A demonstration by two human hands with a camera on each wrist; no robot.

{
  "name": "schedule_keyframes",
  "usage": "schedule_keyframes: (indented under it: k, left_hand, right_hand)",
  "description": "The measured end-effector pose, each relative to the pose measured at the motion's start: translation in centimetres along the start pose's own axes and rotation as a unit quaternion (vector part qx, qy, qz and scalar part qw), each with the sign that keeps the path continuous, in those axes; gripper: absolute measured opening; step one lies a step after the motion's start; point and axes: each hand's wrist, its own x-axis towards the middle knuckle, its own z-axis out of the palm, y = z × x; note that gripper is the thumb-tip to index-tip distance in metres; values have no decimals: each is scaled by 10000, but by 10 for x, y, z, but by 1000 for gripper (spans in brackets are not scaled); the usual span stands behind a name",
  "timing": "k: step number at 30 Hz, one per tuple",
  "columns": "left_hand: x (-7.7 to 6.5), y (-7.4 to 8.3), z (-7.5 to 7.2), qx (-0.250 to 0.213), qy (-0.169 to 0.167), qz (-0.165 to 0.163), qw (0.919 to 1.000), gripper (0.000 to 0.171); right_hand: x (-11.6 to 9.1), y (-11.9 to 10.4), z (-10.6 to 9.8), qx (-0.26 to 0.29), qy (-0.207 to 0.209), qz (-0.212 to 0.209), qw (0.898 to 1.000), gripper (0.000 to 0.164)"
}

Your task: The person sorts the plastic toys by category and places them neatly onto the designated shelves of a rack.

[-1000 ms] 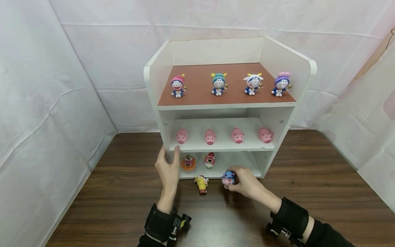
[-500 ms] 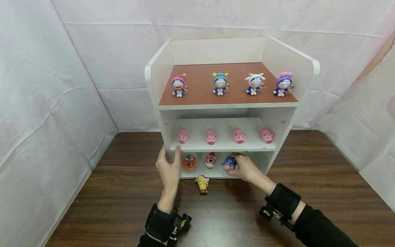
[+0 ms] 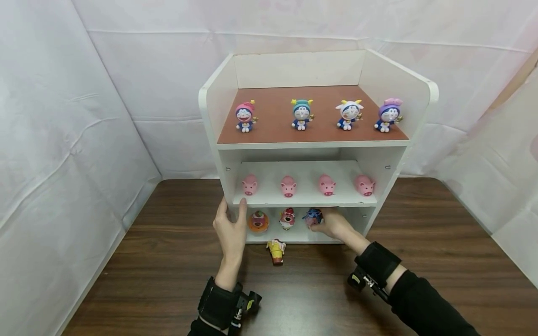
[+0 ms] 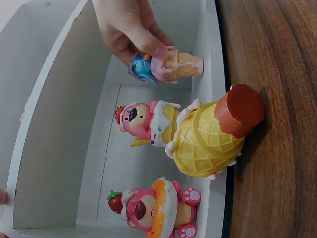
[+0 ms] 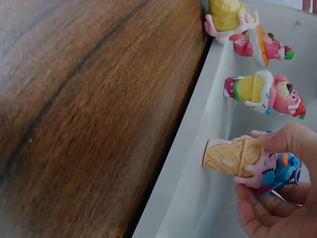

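The right hand pinches a figurine with a blue character on a waffle ice-cream cone. In the right wrist view the cone's base is at the bottom shelf, and its top is partly covered by fingers. To its left on that shelf stand a pink bear figurine with a strawberry hat and a bear figurine with an orange doughnut ring. The left hand grips the left side panel of the white shelf unit, thumb inside. A yellow cone figurine lies on the table in front.
Several pink pig figures line the middle shelf. Several blue-and-white cat figures in coloured hats stand on the brown top shelf. The dark wooden table meets white cloth walls at the back and sides.
The right hand has carried the blue cone figurine from in front of the unit back onto the bottom shelf, right of the strawberry-hat bear. The left hand has stayed in place.
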Motion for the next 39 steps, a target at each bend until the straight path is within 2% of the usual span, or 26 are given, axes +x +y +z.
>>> schedule_keyframes:
  k: [10, 20, 24, 30, 34, 39]
  left_hand:
    - [0, 1, 0, 10, 12, -15, 10000, 39]
    - [0, -1, 0, 13, 19, -21, 10000, 38]
    - [0, -3, 0, -71, 37, 13, 10000, 37]
    - [0, -3, 0, -60, 37, 36, 10000, 37]
    - [0, -2, 0, -33, 7, 12, 10000, 38]
    - [0, -2, 0, -11, -6, -10, 10000, 40]
  right_hand:
    - [1, 2, 1, 179, 12, 68, 9998, 76]
    - [-5, 2, -1, 316, 238, -108, 9992, 72]
    - [-13, -3, -9, 227, 417, 65, 9988, 65]
    - [-30, -16, -18, 106, 654, 281, 9974, 45]
    - [-38, -25, -17, 95, 582, 140, 9982, 34]
    - [-42, -35, -8, 277, 346, -161, 9989, 31]
